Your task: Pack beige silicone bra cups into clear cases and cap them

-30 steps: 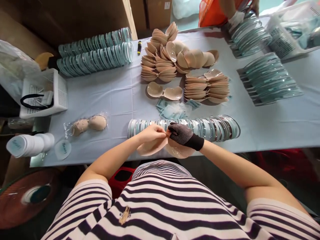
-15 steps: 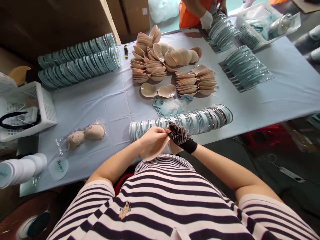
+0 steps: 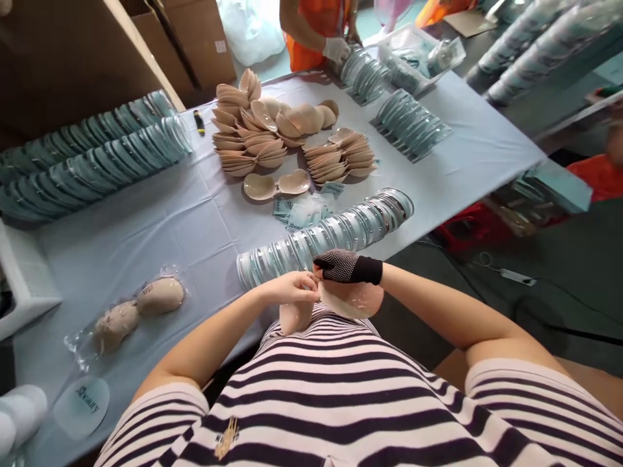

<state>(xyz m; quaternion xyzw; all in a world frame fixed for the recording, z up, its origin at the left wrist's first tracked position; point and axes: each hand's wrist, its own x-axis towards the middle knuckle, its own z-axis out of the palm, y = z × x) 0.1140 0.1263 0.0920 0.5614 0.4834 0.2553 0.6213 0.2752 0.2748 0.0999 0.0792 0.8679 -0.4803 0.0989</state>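
Close to my striped shirt I hold a beige adhesive bra (image 3: 353, 298) by its middle, its two cups hanging on either side. My bare left hand (image 3: 298, 287) pinches it at the centre join. Beside it, my right hand (image 3: 335, 266), in a black dotted fingerless glove, grips the same spot; the join itself is mostly hidden by fingers. Just beyond my hands lies a long row of clear plastic cases (image 3: 331, 233). Behind that are small printed packets (image 3: 304, 209) and a single glossy bra (image 3: 276, 185).
Stacked beige bras (image 3: 253, 152) fill the table's far middle. Clear cases (image 3: 97, 155) line the left; more cases (image 3: 411, 123) stand at right. A bagged bra (image 3: 141, 308) and round printed card (image 3: 82, 405) lie near left. A person in orange (image 3: 311, 29) works across the table.
My view has turned to the right. The bra in my hands has shifted, so its right cup now shows plainly below my gloved hand; both hands still pinch the middle.
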